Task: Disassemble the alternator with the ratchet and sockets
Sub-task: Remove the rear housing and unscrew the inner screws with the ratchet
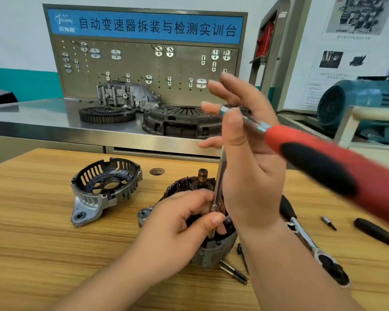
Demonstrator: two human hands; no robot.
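The alternator body (211, 254) stands on the wooden table with its slip-ring shaft (203, 176) pointing up. A steel extension bar (219, 176) rises from its rim. My left hand (177, 223) grips the bar's lower end, thumb and fingers curled round it near the socket. At the top of the bar, my right hand (252, 167) pinches the ratchet's head between thumb and forefinger, the other fingers spread. The ratchet's red and black handle (319, 162) juts toward the lower right, blurred. The removed rear housing (103, 191) lies to the left.
A second ratchet (310, 243), a small bit (328, 223) and a black handle (377, 234) lie on the table at right. Loose long bolts (234, 271) rest by the alternator. Behind, a steel bench holds a flywheel (107, 114), clutch cover (180, 122) and a casting (126, 95).
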